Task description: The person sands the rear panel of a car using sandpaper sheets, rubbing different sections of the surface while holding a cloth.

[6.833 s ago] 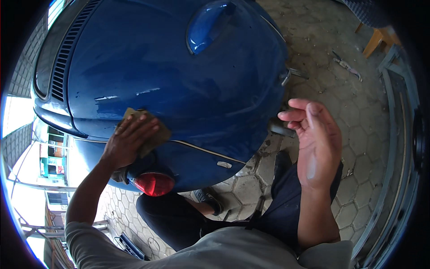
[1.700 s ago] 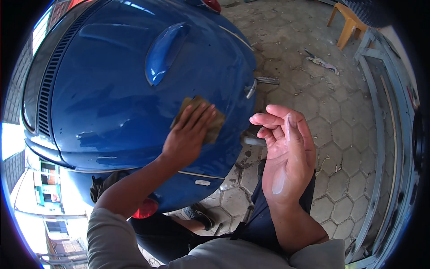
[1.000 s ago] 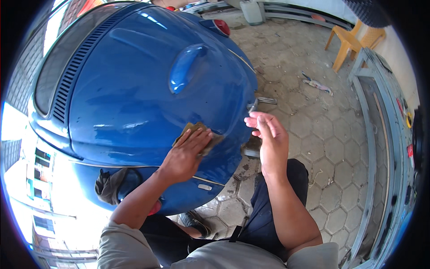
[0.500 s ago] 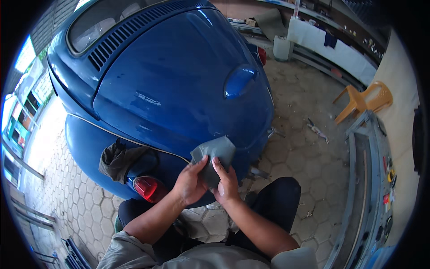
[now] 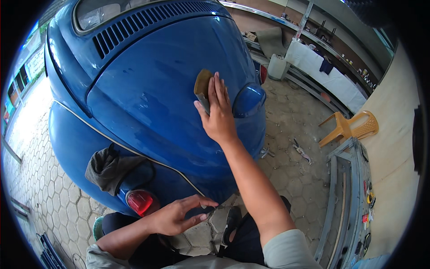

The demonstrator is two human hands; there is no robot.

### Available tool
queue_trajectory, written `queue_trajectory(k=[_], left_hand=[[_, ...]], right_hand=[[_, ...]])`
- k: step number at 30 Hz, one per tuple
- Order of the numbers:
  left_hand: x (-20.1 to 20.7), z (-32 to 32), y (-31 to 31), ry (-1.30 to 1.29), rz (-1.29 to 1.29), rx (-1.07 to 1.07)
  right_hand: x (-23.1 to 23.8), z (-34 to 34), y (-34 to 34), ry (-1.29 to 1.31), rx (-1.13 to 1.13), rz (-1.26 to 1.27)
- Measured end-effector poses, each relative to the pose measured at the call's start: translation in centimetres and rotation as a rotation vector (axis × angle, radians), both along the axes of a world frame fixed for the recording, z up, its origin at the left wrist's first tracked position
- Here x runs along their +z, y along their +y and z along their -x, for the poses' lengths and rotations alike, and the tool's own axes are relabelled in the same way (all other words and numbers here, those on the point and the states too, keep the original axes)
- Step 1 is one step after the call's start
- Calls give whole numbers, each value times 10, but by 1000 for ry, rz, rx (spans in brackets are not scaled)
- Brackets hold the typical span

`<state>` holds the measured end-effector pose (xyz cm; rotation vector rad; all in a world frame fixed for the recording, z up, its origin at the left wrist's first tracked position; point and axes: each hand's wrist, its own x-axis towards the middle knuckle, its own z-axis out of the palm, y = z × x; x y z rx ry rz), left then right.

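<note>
My right hand [image 5: 218, 110] reaches out over the blue car's rear lid [image 5: 148, 85]. Under its straight fingers is a folded sheet of sandpaper [image 5: 203, 85], with a tan face and a grey edge showing; the thumb lies along its near side. The hand is just left of the raised blue housing [image 5: 249, 99] on the lid. Lower down, my left hand [image 5: 172, 216] hovers with thumb and fingers apart, holding nothing. It is close to the red tail light [image 5: 139, 201] and the curved fender [image 5: 85, 143]. A dark grey cloth [image 5: 109, 168] lies crumpled on the fender.
A metal frame [image 5: 333, 197] with small tools runs along the right. Behind it stands an orange plastic chair [image 5: 349, 127]. A caulking-tube-like object [image 5: 301, 151] lies on the paved floor [image 5: 286, 179]. A white jerrycan [image 5: 277, 67] is beside the covered bench [image 5: 309, 62].
The sandpaper was between both hands near the lid's lower edge. My right hand has carried it up and forward onto the lid; my left hand let go and dropped back. The view shifted.
</note>
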<state>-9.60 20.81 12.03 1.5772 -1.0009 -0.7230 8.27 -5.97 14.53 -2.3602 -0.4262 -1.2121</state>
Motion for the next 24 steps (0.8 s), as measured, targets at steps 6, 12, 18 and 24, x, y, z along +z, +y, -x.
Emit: queue_trajectory(k=[6,12,18,24], left_hand=[[5,1,25,-108,145,42],[14,-3,48,33,228,137],[29,-7,51,16,186,214],[22,-8,49,-27,201,243]], right_hand=[[-55,30,13,-4,-79,69],[-103,58,18,71,-140,71],[54,-68,29,-56,-82,14],[112,-138,11,-17,-20,-74]])
